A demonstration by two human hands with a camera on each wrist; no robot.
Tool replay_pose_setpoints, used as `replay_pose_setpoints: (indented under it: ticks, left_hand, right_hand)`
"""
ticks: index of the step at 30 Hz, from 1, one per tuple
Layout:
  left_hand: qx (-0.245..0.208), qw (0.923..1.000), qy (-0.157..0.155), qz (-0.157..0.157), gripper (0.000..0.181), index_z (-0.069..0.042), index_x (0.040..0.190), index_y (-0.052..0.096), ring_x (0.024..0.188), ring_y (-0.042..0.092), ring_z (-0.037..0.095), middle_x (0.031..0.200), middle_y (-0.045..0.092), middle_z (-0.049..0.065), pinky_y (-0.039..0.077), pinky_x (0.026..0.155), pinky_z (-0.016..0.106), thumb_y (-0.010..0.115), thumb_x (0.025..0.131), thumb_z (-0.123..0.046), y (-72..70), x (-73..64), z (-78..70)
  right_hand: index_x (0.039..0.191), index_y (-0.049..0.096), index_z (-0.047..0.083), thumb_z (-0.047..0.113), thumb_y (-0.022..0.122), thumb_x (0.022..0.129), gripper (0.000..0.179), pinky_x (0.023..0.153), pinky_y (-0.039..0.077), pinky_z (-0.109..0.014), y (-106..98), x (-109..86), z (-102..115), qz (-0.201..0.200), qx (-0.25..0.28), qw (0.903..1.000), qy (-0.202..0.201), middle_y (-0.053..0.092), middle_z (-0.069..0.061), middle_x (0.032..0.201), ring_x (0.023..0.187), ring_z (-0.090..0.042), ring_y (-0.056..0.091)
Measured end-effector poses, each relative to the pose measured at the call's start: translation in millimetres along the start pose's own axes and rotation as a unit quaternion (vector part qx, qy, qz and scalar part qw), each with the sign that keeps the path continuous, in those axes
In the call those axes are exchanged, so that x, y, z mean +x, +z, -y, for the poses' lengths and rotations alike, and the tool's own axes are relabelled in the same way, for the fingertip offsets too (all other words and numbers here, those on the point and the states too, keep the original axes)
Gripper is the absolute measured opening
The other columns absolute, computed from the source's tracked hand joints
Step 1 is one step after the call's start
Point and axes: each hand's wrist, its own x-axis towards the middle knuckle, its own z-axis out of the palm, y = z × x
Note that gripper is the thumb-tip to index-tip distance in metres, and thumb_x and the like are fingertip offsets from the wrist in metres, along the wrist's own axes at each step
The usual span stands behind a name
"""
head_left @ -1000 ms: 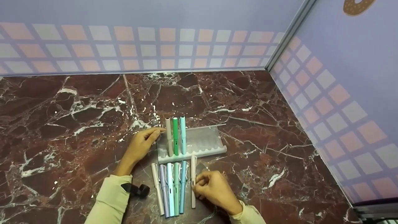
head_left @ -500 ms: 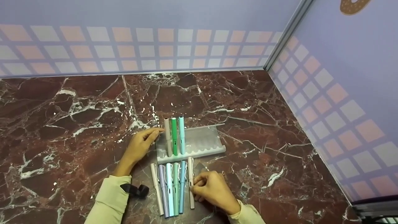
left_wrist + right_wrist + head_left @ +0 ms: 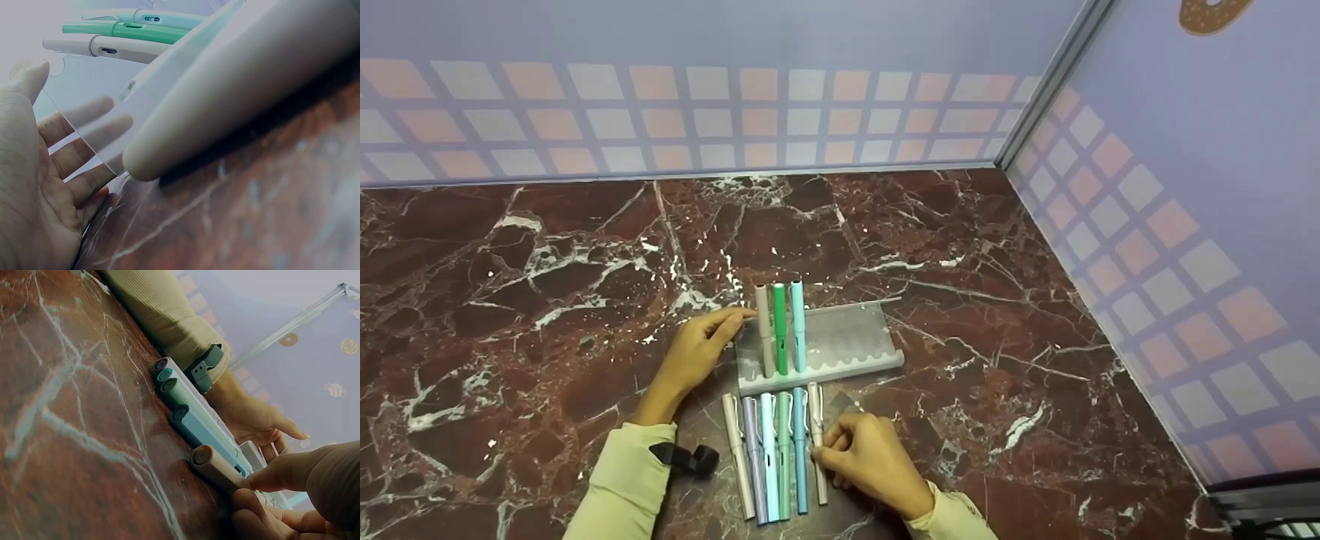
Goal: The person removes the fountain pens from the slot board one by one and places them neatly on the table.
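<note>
My right hand (image 3: 877, 457) pinches a beige capped pen (image 3: 216, 467) between thumb and fingers, low on its barrel. This pen lies at the right end of a row on the table, close beside a blue pen (image 3: 800, 457). Left of that lie a green pen (image 3: 785, 465), a light-blue pen (image 3: 770, 469), a purple pen (image 3: 754, 465) and another beige pen (image 3: 739, 465). My left hand (image 3: 701, 352) is at the left edge of a clear pen stand (image 3: 847, 334), relaxed fingers behind its panel (image 3: 90, 124). Upright in the stand are taupe (image 3: 765, 330), bright green (image 3: 781, 330) and pale-blue (image 3: 799, 330) pens.
The stand's notched front ledge (image 3: 862, 366) has unfilled notches right of its pens. Dark red marble-patterned tabletop (image 3: 975, 390) surrounds everything. Lilac walls (image 3: 885, 37) border it at the back and right. A black wrist camera (image 3: 690, 458) sits at my left cuff.
My right hand has slid the beige pen left, closer to the row. The blue pen beside it now lies straighter. My left hand has stayed at the stand.
</note>
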Motion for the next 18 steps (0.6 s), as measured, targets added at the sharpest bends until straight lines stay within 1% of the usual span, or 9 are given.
replay_pose_setpoints:
  ticks: [4, 7, 10, 12, 14, 18]
  left_hand:
    - [-0.005, 1.0, -0.005, 0.002, 0.027, -0.009, 0.118, 0.073, 0.095, 0.066, 0.026, 0.106, 0.073, 0.012, 0.05, 0.086, 0.037, 0.052, 0.105, -0.019, -0.6, -0.7, -1.0]
    - [-0.009, 0.9999, -0.007, 0.002, 0.027, -0.009, 0.118, 0.073, 0.091, 0.065, 0.027, 0.102, 0.073, 0.012, 0.051, 0.083, 0.036, 0.052, 0.105, -0.019, -0.5, -1.3, -0.9]
    - [-0.011, 0.9999, -0.009, 0.002, 0.027, -0.009, 0.118, 0.073, 0.087, 0.064, 0.026, 0.102, 0.073, 0.012, 0.051, 0.08, 0.035, 0.051, 0.105, -0.019, -0.4, -1.5, -0.4]
    - [-0.009, 0.9999, -0.009, 0.002, 0.026, -0.009, 0.119, 0.072, 0.087, 0.063, 0.026, 0.103, 0.073, 0.012, 0.05, 0.079, 0.034, 0.052, 0.105, -0.018, -0.3, -1.3, -0.1]
    - [-0.004, 1.0, -0.008, 0.0, 0.026, -0.009, 0.119, 0.072, 0.088, 0.063, 0.024, 0.105, 0.073, 0.012, 0.05, 0.082, 0.034, 0.052, 0.105, -0.018, -0.2, -0.8, 0.3]
    - [0.007, 1.0, -0.001, -0.004, 0.027, -0.008, 0.119, 0.073, 0.091, 0.063, 0.024, 0.106, 0.073, 0.012, 0.049, 0.086, 0.036, 0.052, 0.104, -0.017, 0.2, 0.3, 0.6]
  right_hand:
    - [0.076, 0.066, 0.011, 0.016, 0.08, 0.082, 0.016, 0.039, 0.051, -0.03, 0.1, 0.1, -1.3, 0.003, -0.007, 1.0, -0.002, 0.066, 0.006, 0.06, 0.04, -0.005, 0.056]
    - [0.076, 0.066, 0.011, 0.021, 0.08, 0.084, 0.019, 0.039, 0.051, -0.031, -0.2, 1.0, -2.7, 0.005, -0.001, 1.0, -0.002, 0.065, 0.005, 0.06, 0.039, -0.005, 0.055]
    - [0.076, 0.065, 0.01, 0.026, 0.078, 0.087, 0.024, 0.037, 0.049, -0.031, -0.6, 2.4, -4.4, 0.002, 0.01, 0.9999, -0.003, 0.063, 0.004, 0.058, 0.037, -0.005, 0.054]
    - [0.075, 0.064, 0.009, 0.028, 0.077, 0.088, 0.027, 0.035, 0.048, -0.031, -0.6, 3.6, -5.7, -0.006, 0.015, 0.9999, -0.004, 0.062, 0.003, 0.055, 0.036, -0.004, 0.053]
    - [0.074, 0.063, 0.008, 0.03, 0.076, 0.089, 0.029, 0.034, 0.047, -0.031, -0.4, 5.1, -7.2, -0.016, 0.015, 0.9997, -0.008, 0.061, 0.003, 0.053, 0.034, -0.004, 0.052]
    - [0.077, 0.064, 0.009, 0.032, 0.073, 0.092, 0.029, 0.032, 0.046, -0.031, 0.3, 7.8, -9.9, -0.046, -0.001, 0.9987, -0.02, 0.059, 0.005, 0.052, 0.032, -0.003, 0.05]
